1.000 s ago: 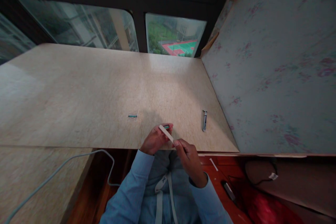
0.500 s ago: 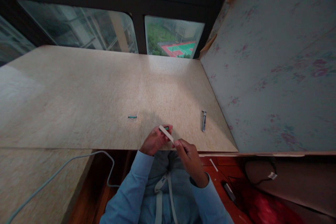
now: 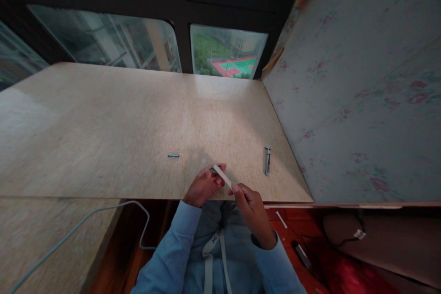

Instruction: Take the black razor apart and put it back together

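Observation:
Near the front edge of the tabletop, my left hand (image 3: 203,186) is closed on a small dark razor cartridge (image 3: 212,170) with a green strip, held in the fingertips. My right hand (image 3: 250,202) grips one end of a pale, flat stick (image 3: 223,177). The stick's far end lies across the cartridge and hides part of it; whether it presses on it I cannot tell. A similar razor cartridge (image 3: 173,156) lies on the table to the left of my hands. A razor handle (image 3: 268,161) with a T-shaped top lies on the right.
The pale, stone-patterned tabletop (image 3: 113,119) reaches back to dark-framed windows. A flower-patterned wall panel (image 3: 358,101) bounds it on the right. A grey cable (image 3: 82,218) loops at the lower left. A dark device (image 3: 302,255) lies on the reddish surface below.
The stick's tip has slid a little to the right across the cartridge, showing more of its green strip on the left. Both hands keep their grip. The view has shifted slightly.

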The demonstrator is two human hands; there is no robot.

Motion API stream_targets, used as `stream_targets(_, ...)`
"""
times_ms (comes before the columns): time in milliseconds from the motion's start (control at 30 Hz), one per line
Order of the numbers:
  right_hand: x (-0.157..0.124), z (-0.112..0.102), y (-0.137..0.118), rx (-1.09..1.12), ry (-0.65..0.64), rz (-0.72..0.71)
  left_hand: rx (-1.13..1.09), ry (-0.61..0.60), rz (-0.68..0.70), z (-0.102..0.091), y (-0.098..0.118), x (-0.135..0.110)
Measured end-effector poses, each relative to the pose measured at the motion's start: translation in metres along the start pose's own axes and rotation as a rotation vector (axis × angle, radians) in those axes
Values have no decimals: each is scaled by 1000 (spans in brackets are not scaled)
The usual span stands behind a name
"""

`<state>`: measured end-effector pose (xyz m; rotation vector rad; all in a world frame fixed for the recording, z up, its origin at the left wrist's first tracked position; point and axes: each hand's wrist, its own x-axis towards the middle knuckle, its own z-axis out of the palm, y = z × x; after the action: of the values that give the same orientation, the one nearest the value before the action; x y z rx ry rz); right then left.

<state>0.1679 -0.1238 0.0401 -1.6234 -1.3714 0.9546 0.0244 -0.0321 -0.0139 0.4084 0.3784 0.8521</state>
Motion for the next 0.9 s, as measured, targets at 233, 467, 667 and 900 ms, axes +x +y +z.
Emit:
stream_targets(233, 2, 2, 3, -60, 43, 8, -42, 37, -10, 0, 0, 1)
stream_targets(467, 2, 3, 4, -80, 67, -14, -56, 26, -3, 0, -2, 2)
stream_targets(667, 3, 12, 3, -85, 33, -49, -27, 46, 4, 2, 0, 2)
stream_targets(900, 6, 14, 17, -140, 161, -16, -60, 107, 24, 8, 0, 3)
